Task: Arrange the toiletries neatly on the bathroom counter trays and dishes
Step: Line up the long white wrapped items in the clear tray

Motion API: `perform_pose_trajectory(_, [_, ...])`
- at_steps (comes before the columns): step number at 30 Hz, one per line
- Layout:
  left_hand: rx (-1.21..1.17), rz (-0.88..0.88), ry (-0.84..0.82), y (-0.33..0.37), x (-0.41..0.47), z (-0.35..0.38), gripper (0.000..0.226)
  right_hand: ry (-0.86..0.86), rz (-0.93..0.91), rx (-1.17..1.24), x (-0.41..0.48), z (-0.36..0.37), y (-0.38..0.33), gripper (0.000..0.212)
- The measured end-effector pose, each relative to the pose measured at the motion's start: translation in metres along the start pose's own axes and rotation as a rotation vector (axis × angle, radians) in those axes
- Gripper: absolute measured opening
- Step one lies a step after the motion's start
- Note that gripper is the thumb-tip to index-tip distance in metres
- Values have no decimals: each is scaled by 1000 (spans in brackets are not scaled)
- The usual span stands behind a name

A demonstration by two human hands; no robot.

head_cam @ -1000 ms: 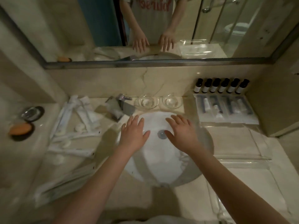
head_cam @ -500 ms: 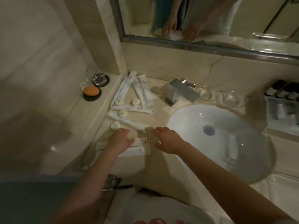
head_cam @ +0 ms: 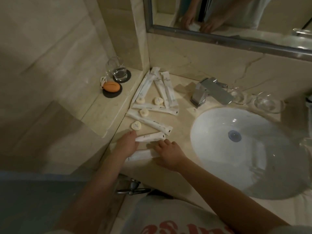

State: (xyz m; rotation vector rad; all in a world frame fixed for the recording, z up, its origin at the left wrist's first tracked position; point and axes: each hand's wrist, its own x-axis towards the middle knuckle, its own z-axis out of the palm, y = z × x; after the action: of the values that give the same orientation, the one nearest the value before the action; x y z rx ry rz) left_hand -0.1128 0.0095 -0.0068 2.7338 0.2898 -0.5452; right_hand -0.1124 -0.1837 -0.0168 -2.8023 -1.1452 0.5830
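Observation:
Several long white toiletry packets [head_cam: 152,123] lie scattered on the beige counter [head_cam: 182,115] left of the sink, with small round soaps [head_cam: 136,125] among them. My left hand [head_cam: 127,143] grips the left end of one short white packet [head_cam: 151,136] near the counter's front edge. My right hand [head_cam: 168,152] holds the right end of another white packet [head_cam: 141,156] just below it. Two clear glass dishes [head_cam: 268,105] stand behind the sink, to the right of the faucet; nothing shows in them.
The white sink basin [head_cam: 244,149] fills the right side, with a chrome faucet [head_cam: 207,92] behind it. A raised ledge on the left carries a glass tumbler [head_cam: 118,70] and an orange object [head_cam: 112,86], each on a black coaster. A mirror [head_cam: 236,17] hangs above.
My view swung left from the sink to the scattered packets. Both hands left the basin and came down onto the two packets nearest the front edge.

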Motion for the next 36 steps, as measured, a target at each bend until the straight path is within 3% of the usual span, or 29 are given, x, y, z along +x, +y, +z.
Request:
perform_pose_trajectory(12, [-175, 16, 63, 23, -12, -19, 38, -87, 173, 339, -5, -11, 15, 17])
perform_pose_trajectory(15, [-241, 52, 67, 45, -12, -17, 20, -30, 209, 366, -31, -18, 36, 22])
perform_pose_trajectory(25, [-370, 159, 101, 155, -9, 7, 28, 245, 528, 555, -154, -20, 127, 15])
perform_pose_trajectory(30, [-491, 190, -2, 209, -12, 27, 37, 324, 600, 700, -209, -14, 162, 18])
perform_pose_trajectory(36, [-513, 318, -196, 285, -27, 47, 13, 381, 765, 597, -264, 1, 205, 13])
